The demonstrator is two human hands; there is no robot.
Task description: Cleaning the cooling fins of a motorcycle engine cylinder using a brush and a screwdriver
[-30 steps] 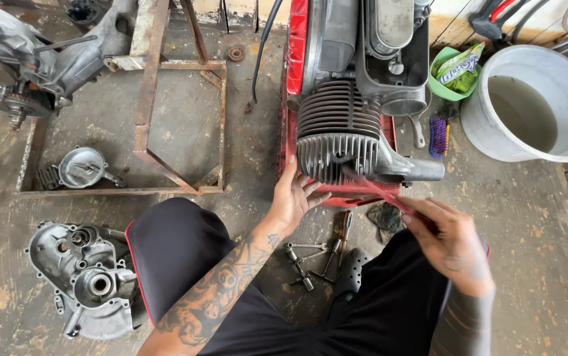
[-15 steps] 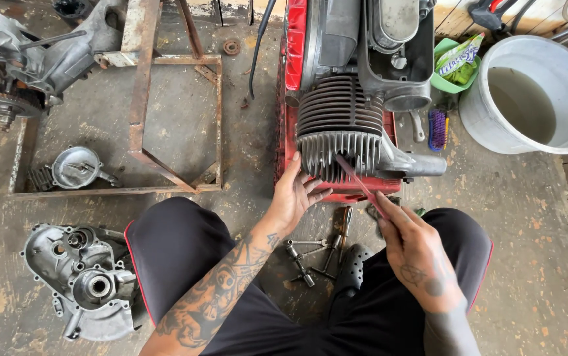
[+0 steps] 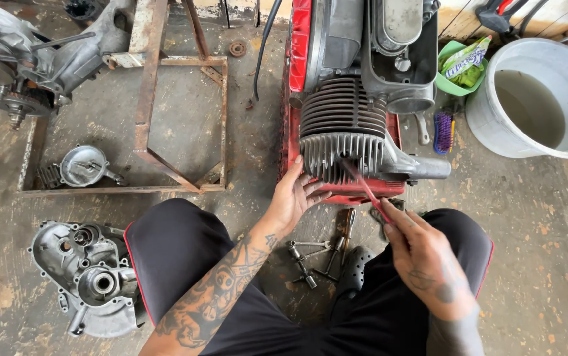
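Two hands work at a finned engine cylinder (image 3: 342, 135) that lies on a red stand (image 3: 295, 99) on the concrete floor, straight ahead of the person's knees. The left hand (image 3: 295, 198) rests flat against the lower left edge of the fins, fingers spread and open, gripping nothing. The right hand (image 3: 422, 254) is closed around a thin red-handled tool (image 3: 366, 191), which slants up and to the left so its tip meets the bottom fins near the middle of the cylinder.

Between the knees, on the floor, lie several loose sockets and wrenches (image 3: 314, 257), just below the left hand. A grey engine casing (image 3: 89, 277) sits beside the left thigh, and a small round metal cover (image 3: 83, 165) lies inside a rusty steel frame (image 3: 145, 118) further left. Another engine block (image 3: 13, 66) rests at the top left corner. To the right of the cylinder stand a purple brush (image 3: 443, 132), a green bowl (image 3: 452, 82) and a large white bucket (image 3: 535, 99), well apart from both hands
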